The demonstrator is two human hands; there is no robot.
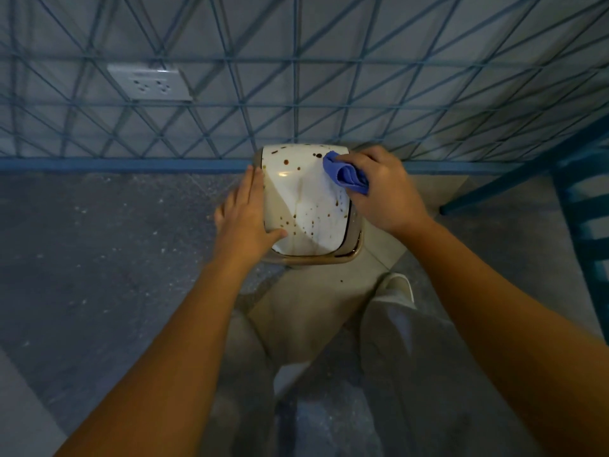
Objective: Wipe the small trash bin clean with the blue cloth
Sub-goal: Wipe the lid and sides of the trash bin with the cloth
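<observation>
The small trash bin (304, 206) stands on the floor against the wall, seen from above. Its white lid is speckled with brown spots and streaks. My left hand (245, 209) lies flat against the bin's left side, fingers straight, thumb on the lid's near left corner. My right hand (379, 189) grips the bunched blue cloth (346, 173) and presses it on the lid's far right part, next to a dark spot.
A wall with a blue diagonal grid pattern and a white socket (151, 82) rises behind the bin. A blue chair frame (580, 192) stands to the right. My legs in light trousers and a white shoe (400, 286) are just below the bin.
</observation>
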